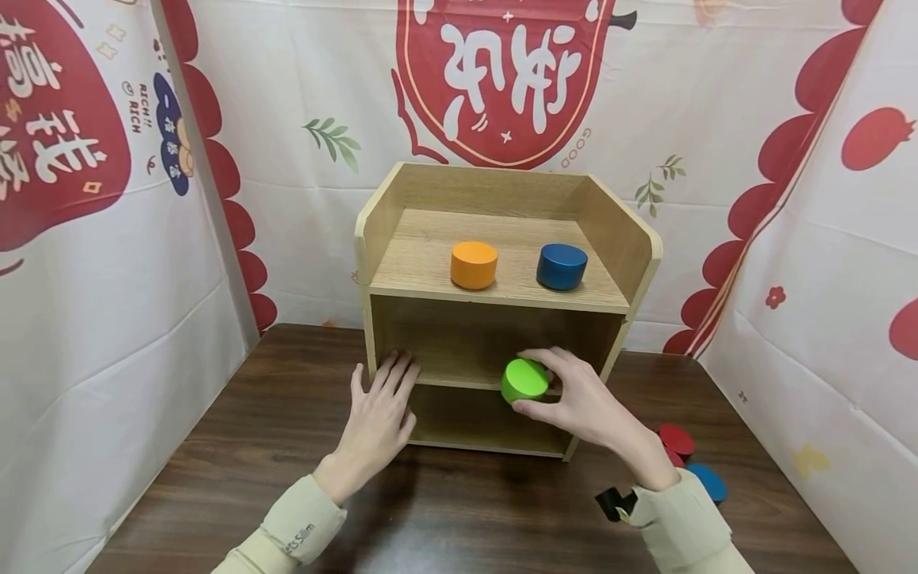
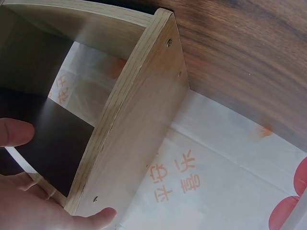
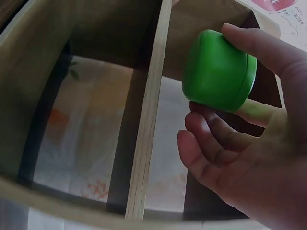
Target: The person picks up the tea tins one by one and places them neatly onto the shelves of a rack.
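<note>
A bright green round tin (image 1: 525, 379) is pinched between the thumb and fingers of my right hand (image 1: 584, 399), at the front of the wooden shelf's middle board (image 1: 459, 385). In the right wrist view the green tin (image 3: 218, 71) is held beside that board's edge, with my right hand (image 3: 259, 158) round it. My left hand (image 1: 376, 414) rests at the shelf's left side, fingers extended against the middle board; the left wrist view has its thumb and fingers (image 2: 29, 206) at the side panel's edge. An orange tin (image 1: 474, 265) and a blue tin (image 1: 562, 266) stand on the top board.
On the brown table (image 1: 237, 446), right of the shelf, lie red tins (image 1: 676, 441) and a blue tin (image 1: 708, 483), partly behind my right forearm. A small black object (image 1: 613, 504) is by my right sleeve. Printed cloth (image 1: 301, 239) hangs behind and at both sides.
</note>
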`<state>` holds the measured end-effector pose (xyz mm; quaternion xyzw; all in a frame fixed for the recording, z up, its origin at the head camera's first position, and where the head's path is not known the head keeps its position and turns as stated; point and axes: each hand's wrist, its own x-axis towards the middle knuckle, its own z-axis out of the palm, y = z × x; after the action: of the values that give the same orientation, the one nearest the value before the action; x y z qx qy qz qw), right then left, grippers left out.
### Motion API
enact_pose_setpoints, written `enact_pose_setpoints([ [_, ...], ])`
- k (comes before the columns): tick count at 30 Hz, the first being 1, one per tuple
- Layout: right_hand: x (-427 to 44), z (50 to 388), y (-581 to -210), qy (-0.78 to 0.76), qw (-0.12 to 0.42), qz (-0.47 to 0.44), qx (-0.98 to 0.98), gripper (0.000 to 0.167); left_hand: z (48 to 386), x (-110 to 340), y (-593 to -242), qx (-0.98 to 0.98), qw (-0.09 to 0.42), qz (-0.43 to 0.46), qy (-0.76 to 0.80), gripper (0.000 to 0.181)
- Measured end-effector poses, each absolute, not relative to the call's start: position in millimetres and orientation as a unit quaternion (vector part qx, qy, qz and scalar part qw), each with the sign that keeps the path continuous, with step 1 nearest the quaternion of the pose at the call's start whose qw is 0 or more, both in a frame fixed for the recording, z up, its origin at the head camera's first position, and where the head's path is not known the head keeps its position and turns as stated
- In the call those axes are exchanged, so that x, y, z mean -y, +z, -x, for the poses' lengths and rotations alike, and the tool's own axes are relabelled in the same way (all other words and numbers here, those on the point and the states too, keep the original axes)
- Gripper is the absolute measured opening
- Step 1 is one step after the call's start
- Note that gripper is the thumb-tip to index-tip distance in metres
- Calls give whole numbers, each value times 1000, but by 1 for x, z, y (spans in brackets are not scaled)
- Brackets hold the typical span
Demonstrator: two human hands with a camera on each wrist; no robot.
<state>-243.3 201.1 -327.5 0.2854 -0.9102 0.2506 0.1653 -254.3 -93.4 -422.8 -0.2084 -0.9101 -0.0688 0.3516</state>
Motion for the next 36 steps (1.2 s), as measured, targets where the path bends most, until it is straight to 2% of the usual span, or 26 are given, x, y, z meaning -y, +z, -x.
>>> enact_pose_setpoints([
  [7,-177,263,-321,266,158,-291,905,58,256,93,-424,910,353,207,-74,68],
  [17,-154,283,-324,302,126,-253,910,61,258,92,-426,909,352,209,-73,69],
  [36,-135,295,-341,274,135,-242,921,64,259,94,-429,903,369,208,-68,72],
])
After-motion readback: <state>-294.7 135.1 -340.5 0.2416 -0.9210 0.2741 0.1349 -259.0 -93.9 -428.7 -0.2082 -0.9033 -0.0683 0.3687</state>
